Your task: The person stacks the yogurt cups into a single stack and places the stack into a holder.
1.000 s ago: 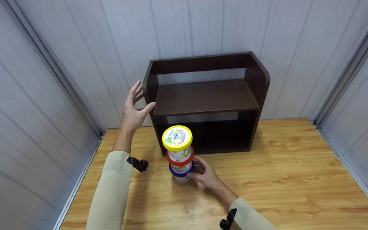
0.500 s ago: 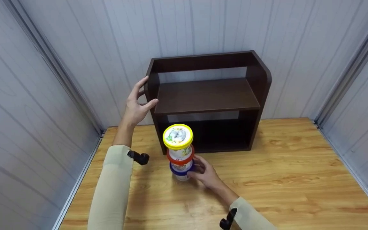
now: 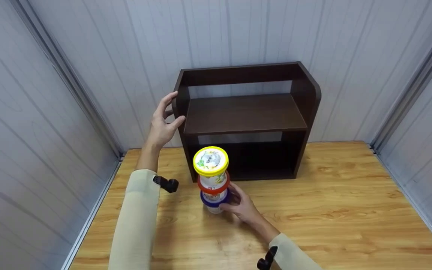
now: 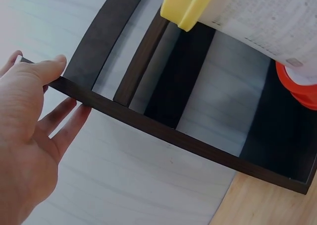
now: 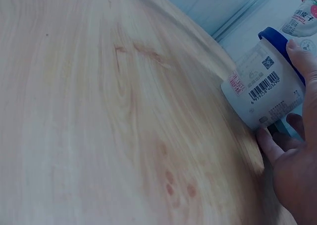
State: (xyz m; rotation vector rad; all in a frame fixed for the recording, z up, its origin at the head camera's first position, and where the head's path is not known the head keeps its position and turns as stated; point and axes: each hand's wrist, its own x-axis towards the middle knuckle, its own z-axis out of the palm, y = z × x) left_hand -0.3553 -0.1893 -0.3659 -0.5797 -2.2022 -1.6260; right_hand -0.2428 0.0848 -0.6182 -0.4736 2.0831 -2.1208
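Observation:
Three white tubs stand stacked in front of the dark brown shelf [image 3: 246, 114]: the yellow-lidded tub [image 3: 210, 161] on top, the red-lidded tub [image 3: 213, 190] in the middle, the blue-lidded tub [image 3: 215, 205] at the bottom. My right hand [image 3: 244, 208] holds the bottom tub from the right. In the right wrist view, the thumb lies at the blue rim and fingers reach behind the tub's printed wall [image 5: 262, 84]. My left hand [image 4: 25, 121] pinches the upper edge of the shelf's left side panel [image 4: 163, 138], thumb on one face, fingers on the other.
The two-tier shelf stands on the wood-grain table [image 3: 336, 210], close to the pale panelled back wall [image 3: 238, 33]. Similar panelled walls rise at left and right. The stack of tubs stands before the shelf's lower left opening.
My left hand has moved slightly right and closed in on the shelf's left side panel. The right hand stays at the bottom tub and the stack stands as before. The head view shifted slightly.

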